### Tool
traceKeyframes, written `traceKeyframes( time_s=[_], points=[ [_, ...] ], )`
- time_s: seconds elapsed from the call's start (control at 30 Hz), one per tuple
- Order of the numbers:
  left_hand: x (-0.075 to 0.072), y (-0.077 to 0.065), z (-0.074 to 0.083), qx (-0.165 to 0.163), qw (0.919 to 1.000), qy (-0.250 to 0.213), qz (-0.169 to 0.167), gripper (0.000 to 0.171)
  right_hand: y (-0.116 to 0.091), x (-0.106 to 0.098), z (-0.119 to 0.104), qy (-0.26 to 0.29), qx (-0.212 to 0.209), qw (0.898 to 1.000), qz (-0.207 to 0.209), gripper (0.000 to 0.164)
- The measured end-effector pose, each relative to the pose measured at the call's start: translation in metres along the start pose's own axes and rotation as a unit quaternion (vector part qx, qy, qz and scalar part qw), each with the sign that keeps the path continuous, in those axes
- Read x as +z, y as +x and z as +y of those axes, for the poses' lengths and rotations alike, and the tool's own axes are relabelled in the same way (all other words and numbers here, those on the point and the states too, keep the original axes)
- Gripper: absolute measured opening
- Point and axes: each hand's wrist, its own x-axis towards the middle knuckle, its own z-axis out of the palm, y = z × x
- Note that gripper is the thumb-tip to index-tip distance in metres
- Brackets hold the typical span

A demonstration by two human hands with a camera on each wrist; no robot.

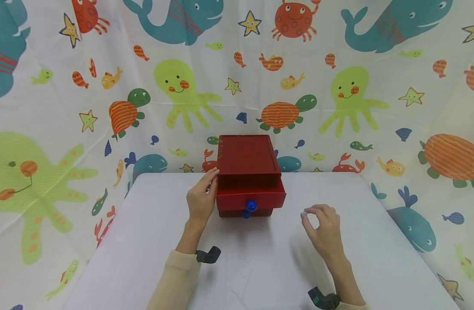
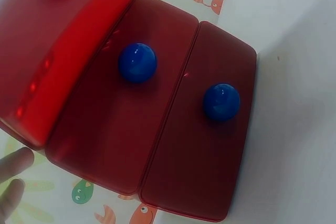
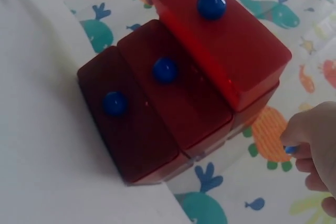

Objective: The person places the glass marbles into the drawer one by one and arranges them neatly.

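A small red chest of drawers with round blue knobs stands on the table in the head view. Its top drawer is pulled out, while the two drawers below are closed. My left hand touches the chest's left side, and two of its fingertips show in the left wrist view. To the right of the chest, apart from it, my right hand pinches a tiny blue object between thumb and forefinger; most of it is hidden. The inside of the open drawer is mostly out of sight.
The chest stands near the far edge of a white table. Behind and beside the table hangs a curtain printed with sea animals. Each forearm wears a dark wrist camera.
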Motion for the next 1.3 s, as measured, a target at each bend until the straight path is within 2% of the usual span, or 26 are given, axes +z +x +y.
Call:
traceKeyframes(
  time_s=[0.87, 1.3],
  points=[
    [-0.001, 0.0, 0.001, -0.005, 0.9999, 0.01, -0.006, 0.027, 0.022, -0.007, -0.021, 0.022, -0.031, 0.999, 0.023, 0.018],
    [0.0, 0.0, 0.0, 0.003, 1.0, 0.009, 0.003, 0.027, 0.036, -0.006, -0.03, 0.028, -0.051, 0.998, 0.034, 0.019]
  ],
)
